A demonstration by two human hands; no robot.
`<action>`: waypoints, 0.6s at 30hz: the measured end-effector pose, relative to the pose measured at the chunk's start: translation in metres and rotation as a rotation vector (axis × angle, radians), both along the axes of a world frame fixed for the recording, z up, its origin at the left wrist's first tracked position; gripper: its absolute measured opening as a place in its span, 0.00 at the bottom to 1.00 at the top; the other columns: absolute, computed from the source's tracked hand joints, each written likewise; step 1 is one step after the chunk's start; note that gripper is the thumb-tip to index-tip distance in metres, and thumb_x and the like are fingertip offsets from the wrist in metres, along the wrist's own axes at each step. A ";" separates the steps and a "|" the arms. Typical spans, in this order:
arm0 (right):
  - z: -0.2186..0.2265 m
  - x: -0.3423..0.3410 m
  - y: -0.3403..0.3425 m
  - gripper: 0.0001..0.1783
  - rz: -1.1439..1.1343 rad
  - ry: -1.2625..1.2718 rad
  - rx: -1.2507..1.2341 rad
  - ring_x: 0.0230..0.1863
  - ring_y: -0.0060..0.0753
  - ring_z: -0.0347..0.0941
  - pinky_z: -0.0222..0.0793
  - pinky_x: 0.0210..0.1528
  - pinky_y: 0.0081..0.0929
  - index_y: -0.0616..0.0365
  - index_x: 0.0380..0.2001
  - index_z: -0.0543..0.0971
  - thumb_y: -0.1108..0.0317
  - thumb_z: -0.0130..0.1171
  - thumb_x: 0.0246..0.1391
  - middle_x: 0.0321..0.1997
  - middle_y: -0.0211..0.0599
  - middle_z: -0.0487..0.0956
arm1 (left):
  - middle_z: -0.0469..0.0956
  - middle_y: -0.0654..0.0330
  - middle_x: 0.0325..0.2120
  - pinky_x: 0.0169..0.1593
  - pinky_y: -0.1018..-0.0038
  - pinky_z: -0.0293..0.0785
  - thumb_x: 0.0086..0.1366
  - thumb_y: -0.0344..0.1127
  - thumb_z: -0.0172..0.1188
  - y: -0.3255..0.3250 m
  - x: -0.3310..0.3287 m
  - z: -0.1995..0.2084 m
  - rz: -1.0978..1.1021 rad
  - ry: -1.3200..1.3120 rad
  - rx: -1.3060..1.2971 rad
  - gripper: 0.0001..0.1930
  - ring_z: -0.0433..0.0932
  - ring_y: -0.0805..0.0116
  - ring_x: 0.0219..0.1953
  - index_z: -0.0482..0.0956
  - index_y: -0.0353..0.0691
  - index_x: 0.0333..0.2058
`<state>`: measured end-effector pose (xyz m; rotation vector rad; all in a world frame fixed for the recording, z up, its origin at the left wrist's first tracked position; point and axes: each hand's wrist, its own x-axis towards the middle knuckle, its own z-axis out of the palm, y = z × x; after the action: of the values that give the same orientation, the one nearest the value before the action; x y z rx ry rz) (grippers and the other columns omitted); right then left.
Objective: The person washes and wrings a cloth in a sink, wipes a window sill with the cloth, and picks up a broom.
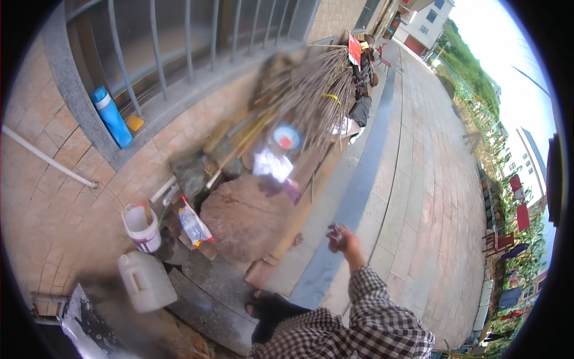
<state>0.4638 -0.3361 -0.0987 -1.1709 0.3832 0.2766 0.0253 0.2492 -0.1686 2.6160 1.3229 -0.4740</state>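
My right hand (342,237) reaches out over the paved walkway, its arm in a black-and-white checked sleeve. Its fingers are curled around something small and greyish that is too blurred to name. Left of it lies a broad, round, brown slab (242,218), apart from the hand. White crumpled material (272,166) rests at the slab's far edge, with a blue-rimmed basin (287,138) holding something red just beyond. A colourful plastic packet (194,225) leans at the slab's left side. My left hand is out of view.
A white bucket (141,227) and a pale plastic jug (145,281) stand by the tiled wall. A blue bottle (112,117) and a yellow sponge (134,123) sit on the barred window's ledge. Bundled sticks (323,90) lean ahead; the paved walkway (418,197) runs along the right.
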 end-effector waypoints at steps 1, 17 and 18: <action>-0.006 0.008 0.001 0.24 0.000 -0.041 -0.028 0.29 0.36 0.75 0.72 0.32 0.30 0.67 0.52 0.71 0.62 0.43 0.57 0.37 0.47 0.79 | 0.80 0.49 0.29 0.40 0.54 0.74 0.59 0.45 0.51 -0.008 0.018 -0.003 -0.035 -0.036 0.012 0.15 0.79 0.46 0.35 0.83 0.42 0.30; -0.011 0.134 -0.114 0.23 0.187 -0.097 0.121 0.27 0.32 0.75 0.71 0.27 0.27 0.68 0.50 0.73 0.64 0.41 0.58 0.36 0.47 0.80 | 0.81 0.50 0.32 0.43 0.54 0.74 0.60 0.45 0.50 -0.190 0.264 -0.020 -0.272 -0.092 -0.036 0.16 0.79 0.48 0.38 0.83 0.43 0.32; -0.016 0.138 -0.151 0.23 0.138 -0.042 0.116 0.27 0.33 0.74 0.71 0.27 0.27 0.68 0.51 0.72 0.64 0.40 0.58 0.36 0.48 0.80 | 0.81 0.50 0.32 0.43 0.54 0.74 0.60 0.45 0.50 -0.212 0.283 -0.023 -0.295 -0.079 -0.046 0.16 0.79 0.48 0.38 0.83 0.44 0.32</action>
<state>0.6023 -0.4867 -0.1152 -1.0893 0.2465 0.3889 0.3084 0.0373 -0.1920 2.7704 0.8951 -0.4297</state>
